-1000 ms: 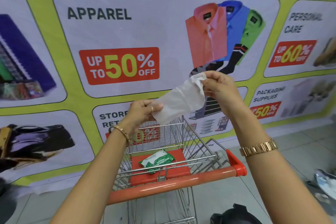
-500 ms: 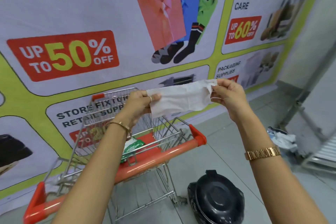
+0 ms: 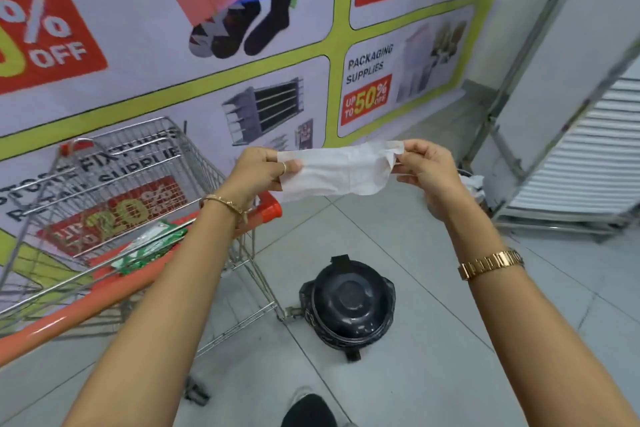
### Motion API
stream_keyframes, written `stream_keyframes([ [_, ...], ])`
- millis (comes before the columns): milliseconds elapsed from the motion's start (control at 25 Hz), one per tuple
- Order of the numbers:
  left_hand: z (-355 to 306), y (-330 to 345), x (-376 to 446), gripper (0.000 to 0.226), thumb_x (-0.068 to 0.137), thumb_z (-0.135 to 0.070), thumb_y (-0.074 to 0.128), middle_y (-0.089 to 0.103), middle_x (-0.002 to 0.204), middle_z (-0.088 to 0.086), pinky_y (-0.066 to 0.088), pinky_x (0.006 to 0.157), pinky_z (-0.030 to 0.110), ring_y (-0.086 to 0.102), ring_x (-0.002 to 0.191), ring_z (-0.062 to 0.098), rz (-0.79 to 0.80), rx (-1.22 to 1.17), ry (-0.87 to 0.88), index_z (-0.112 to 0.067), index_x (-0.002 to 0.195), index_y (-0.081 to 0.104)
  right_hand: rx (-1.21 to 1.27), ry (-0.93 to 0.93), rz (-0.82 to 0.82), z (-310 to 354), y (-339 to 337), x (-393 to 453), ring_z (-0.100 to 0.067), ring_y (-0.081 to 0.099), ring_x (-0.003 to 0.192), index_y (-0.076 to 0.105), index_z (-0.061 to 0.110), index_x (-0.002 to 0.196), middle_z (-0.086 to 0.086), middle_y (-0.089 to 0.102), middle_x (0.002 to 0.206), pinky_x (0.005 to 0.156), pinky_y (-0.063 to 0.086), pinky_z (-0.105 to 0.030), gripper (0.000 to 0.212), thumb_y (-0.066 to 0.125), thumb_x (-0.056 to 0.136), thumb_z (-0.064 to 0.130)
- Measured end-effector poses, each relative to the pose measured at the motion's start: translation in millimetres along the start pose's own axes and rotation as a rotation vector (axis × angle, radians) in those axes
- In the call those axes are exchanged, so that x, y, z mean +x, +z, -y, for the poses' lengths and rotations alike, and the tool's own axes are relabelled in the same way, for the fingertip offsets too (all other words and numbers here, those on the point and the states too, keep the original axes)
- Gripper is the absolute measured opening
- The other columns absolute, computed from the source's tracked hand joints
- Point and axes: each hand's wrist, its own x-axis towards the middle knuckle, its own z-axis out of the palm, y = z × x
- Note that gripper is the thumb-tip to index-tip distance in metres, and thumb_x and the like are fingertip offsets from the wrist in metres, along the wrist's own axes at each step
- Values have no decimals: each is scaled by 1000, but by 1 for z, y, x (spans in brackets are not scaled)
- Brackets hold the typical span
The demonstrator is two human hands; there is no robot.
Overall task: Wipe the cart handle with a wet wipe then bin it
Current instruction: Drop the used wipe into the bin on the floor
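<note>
Your left hand (image 3: pixel 258 170) and right hand (image 3: pixel 427 170) each pinch an end of the wipe (image 3: pixel 337 170), stretched flat between them in the air; the cart handle (image 3: pixel 86 302) sits lower left, untouched; the black bin (image 3: pixel 348 302) stands on the floor below, lid closed.

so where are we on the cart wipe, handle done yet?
Done: a wet wipe is out of the green pack, which lies in the cart. In hand: the left hand and right hand pinch the wipe's ends, stretched flat in the air above the floor. Left: it is not touching the orange handle, so whether wiping has happened cannot be told. The black bin stands with its lid shut.
</note>
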Motion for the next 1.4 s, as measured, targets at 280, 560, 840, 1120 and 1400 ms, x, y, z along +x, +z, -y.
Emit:
stream_keyframes([
  [280,17,49,21,7,79,-5,68,66,72,6,56,52,17,63,60,12,134,95,-4,-4,72,66,-43,110,-79,-45,-33,0,1,64,52,63,13,87,10,68,59,62,45,-22,14,52,88,3],
  [560,52,78,58,36,65,-22,73,46,62,10,50,65,42,48,64,22,174,259,-34,2,51,51,-90,203,-137,-83,-50,5,1,64,52,63,16,79,14,68,53,62,44,-25,20,53,87,0],
  [840,93,99,61,41,74,-11,70,39,63,12,38,59,29,39,61,20,189,393,-82,-10,47,39,-106,314,-108,-122,-51,-2,-12,62,66,61,17,76,-2,64,74,61,43,-25,22,54,87,-1],
  [1120,165,111,59,40,70,-8,73,41,60,8,36,60,28,41,64,19,176,458,-328,-13,48,41,-130,481,-55,-185,-33,-2,-8,51,51,61,16,68,-2,57,64,42,40,-12,26,56,84,-4],
  [1400,209,138,57,25,75,-9,68,69,104,22,54,76,32,67,95,33,120,583,-538,3,97,67,-386,592,-54,-248,-8,4,-15,54,55,61,16,57,2,57,57,45,42,-13,28,59,78,-3],
])
